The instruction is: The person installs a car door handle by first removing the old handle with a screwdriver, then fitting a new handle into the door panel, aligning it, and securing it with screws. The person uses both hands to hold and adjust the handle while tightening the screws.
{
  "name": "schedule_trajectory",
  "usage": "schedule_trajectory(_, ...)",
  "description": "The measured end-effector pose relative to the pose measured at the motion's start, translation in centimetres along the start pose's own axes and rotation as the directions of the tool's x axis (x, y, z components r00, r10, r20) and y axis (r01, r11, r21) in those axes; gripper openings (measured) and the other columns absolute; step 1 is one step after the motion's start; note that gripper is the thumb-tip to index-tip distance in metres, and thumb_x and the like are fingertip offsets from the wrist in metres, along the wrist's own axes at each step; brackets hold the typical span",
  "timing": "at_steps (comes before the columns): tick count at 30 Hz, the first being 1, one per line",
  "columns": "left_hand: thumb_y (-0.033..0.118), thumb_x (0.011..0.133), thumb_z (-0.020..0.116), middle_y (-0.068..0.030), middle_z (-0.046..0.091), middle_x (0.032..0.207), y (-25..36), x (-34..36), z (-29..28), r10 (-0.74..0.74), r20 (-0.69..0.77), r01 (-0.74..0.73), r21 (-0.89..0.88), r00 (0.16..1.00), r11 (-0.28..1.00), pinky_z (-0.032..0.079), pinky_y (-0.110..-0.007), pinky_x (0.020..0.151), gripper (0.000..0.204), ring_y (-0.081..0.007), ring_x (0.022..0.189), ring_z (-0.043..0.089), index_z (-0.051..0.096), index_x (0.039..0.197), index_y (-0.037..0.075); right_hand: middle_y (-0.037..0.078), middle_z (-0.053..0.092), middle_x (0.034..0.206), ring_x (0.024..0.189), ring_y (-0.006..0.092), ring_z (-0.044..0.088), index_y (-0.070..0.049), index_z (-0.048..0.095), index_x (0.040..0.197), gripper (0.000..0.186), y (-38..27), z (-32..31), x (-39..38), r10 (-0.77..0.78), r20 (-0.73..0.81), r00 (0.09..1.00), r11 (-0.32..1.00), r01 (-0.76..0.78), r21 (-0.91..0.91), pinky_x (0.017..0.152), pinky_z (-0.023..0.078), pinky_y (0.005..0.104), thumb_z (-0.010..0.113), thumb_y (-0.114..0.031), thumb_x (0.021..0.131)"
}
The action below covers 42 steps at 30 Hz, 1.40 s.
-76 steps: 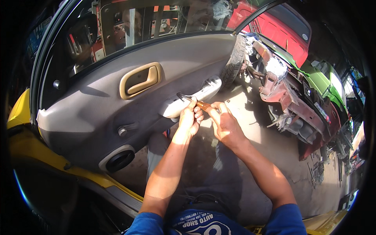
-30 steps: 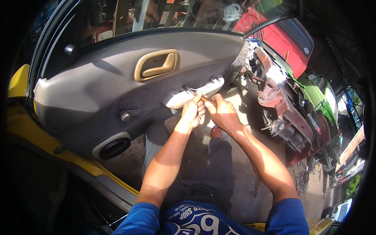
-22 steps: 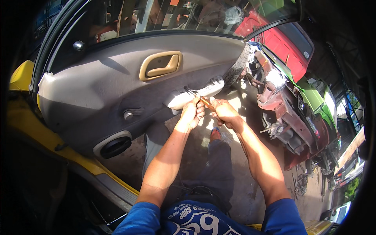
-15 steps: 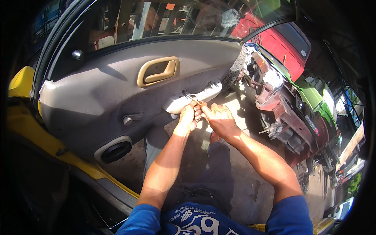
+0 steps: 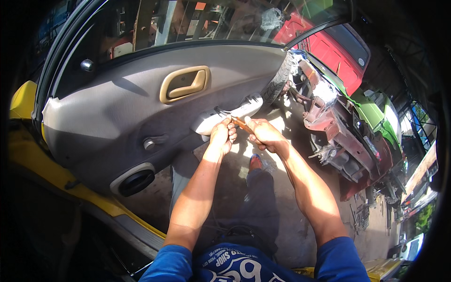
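Both hands are at the pale armrest (image 5: 204, 123) on an open car door's grey panel (image 5: 103, 122). My left hand (image 5: 221, 137) is closed at the armrest's middle, thumb and fingers pinched round the front end of an orange-handled tool (image 5: 242, 124), probably a screwdriver. My right hand (image 5: 264, 136) grips the rear of that handle, just right of the left. A dark bar or slot shows on the armrest above my fingers; the tool's tip is too small to make out. The tan interior door handle (image 5: 183, 84) sits above, a dark window-crank mount (image 5: 149, 143) to the lower left.
A speaker (image 5: 135, 182) sits low on the door. The yellow door sill (image 5: 110, 207) runs along the lower left. At right stand a stripped, pinkish car front (image 5: 324, 117), a tire (image 5: 277, 82) and red (image 5: 343, 56) and green (image 5: 371, 113) bodywork. My legs and foot (image 5: 256, 162) are below.
Both hands stay at the armrest on the tool. My right hand has shifted and turned slightly on the handle, showing more of it. The view has moved slightly.
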<state>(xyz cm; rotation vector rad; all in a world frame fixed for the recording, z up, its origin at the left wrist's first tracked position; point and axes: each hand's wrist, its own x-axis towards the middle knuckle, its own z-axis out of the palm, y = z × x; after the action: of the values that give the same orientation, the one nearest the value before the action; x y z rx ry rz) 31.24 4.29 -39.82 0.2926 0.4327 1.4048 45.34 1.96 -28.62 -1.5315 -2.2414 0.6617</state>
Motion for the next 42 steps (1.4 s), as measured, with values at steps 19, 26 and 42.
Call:
schedule_trajectory(19,0.022,0.111,0.050,0.0058,0.046,0.068,0.5,-0.3,0.6,0.065,-0.118,-0.059,0.058,0.991,0.997,0.033,-0.023,0.046,0.024,-0.0056,0.053,0.039,0.062,0.100,0.004,0.014,0.065,0.088,0.073,0.0284,0.069,-0.012,0.055,0.146,0.049,1.5,1.8,-1.7,-0.414,0.068,0.908,0.585,0.322,-0.745,0.066,0.057,0.0404,0.062,-0.032,0.102)
schedule_trajectory(26,0.027,0.112,0.049,0.0060,0.044,0.071,-1.1,-1.2,1.3,0.046,0.017,-0.047,0.107,0.999,0.993,0.032,-0.023,0.047,0.025,-0.0051,0.055,0.037,0.059,0.102,0.006,0.013,0.062,0.080,0.071,0.0261,0.066,-0.004,0.063,0.135,0.044,1.8,1.4,-1.1,-0.055,-0.157,0.986,0.992,0.036,-0.118,0.076,0.056,0.0398,0.067,-0.026,0.097)
schedule_trajectory(42,0.032,0.112,0.052,0.0057,0.045,0.070,-0.1,-0.7,0.9,0.016,0.081,-0.029,0.168,0.997,0.985,0.034,-0.022,0.050,0.030,-0.0045,0.056,0.039,0.059,0.097,0.006,0.011,0.062,0.110,0.097,0.0232,0.063,-0.006,0.065,0.128,0.047,1.0,1.8,-2.3,-0.517,-0.006,0.856,0.485,0.287,-0.826,0.093,0.050,0.0400,0.070,-0.035,0.091)
